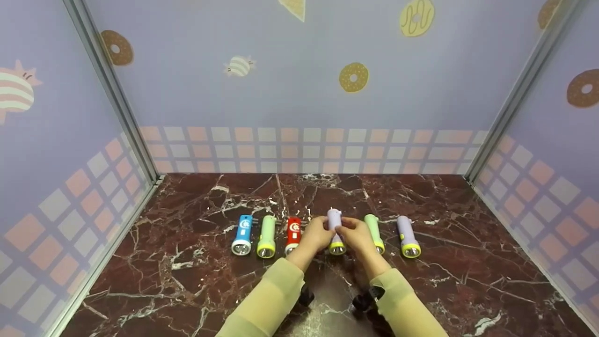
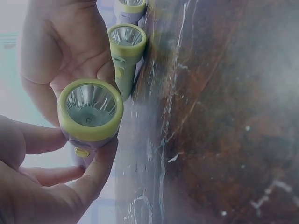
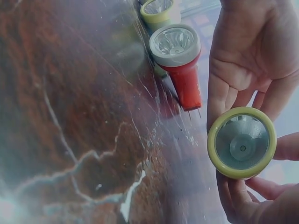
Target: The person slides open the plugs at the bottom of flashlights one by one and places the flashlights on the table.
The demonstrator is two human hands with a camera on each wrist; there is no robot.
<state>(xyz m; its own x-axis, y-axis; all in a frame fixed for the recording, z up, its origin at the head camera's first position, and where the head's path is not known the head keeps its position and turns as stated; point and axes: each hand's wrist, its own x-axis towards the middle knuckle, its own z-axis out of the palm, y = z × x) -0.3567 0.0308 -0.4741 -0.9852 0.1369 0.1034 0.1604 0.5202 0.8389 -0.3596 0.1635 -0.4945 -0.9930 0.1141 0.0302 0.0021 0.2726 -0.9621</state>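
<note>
In the head view, a lilac flashlight [image 1: 334,218] with a yellow rim stands between my two hands, its lens toward me. My left hand [image 1: 316,235] grips it from the left. From the right, my right hand [image 1: 357,235] holds the same body, thumb on its front. The left wrist view shows my left thumb and fingers around the lilac flashlight [image 2: 91,112], just below its yellow head and by the yellow switch. In the right wrist view the lens faces the camera and hides most of the body.
A blue flashlight [image 1: 244,234], a green one [image 1: 267,236] and a red one [image 1: 293,230] lie in a row to the left. Another green flashlight [image 1: 373,227] and a second lilac one [image 1: 407,234] lie to the right. Patterned walls enclose the dark marbled table [image 1: 224,290].
</note>
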